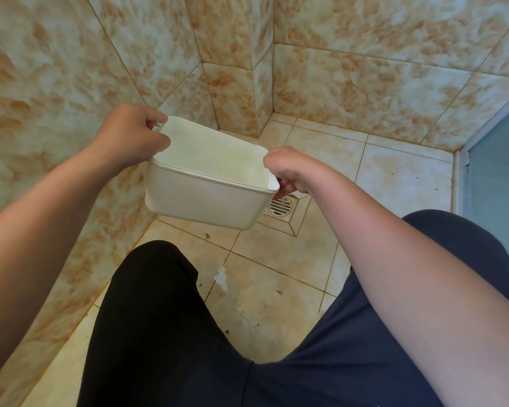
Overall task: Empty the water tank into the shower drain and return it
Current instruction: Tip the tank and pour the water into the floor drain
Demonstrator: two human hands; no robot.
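Holding the water tank (pixel 209 183) by its two short ends keeps it steady over the shower floor (pixel 276 268); the white, open-topped tub hangs in the air, touching neither floor nor wall, just above and to the left of the round metal drain (pixel 280 206), whose grate peeps out beside the tub's lower right corner. That placement looks deliberate, I judge; with the drain so close under the right-hand end, a tip toward that side would send the water straight onto the grate rather than across the tiles. The tank sits nearly level, tilted only a little, with its mouth facing up toward the camera; its inside shows pale with a yellowish stain, and whether any water remains in it I cannot tell; no stream is visible.

The left hand (pixel 132 133) is closed on the far left rim, thumb pressed along the near side of the edge and fingers curled over the outside; the wrist is bent slightly and the forearm reaches in from the lower left, close to the mottled wall tiles (pixel 56 83). The right hand (pixel 288 171) is closed in a fist-like grip on the right rim, knuckles uppermost, fingertips tucked beneath the lip and mostly hidden; its forearm comes in from the lower right, with the elbow out wide. Both arms are extended forward and downward over the person's bent legs in dark trousers (pixel 165 333), suggesting a crouch or a stoop over the shower corner.
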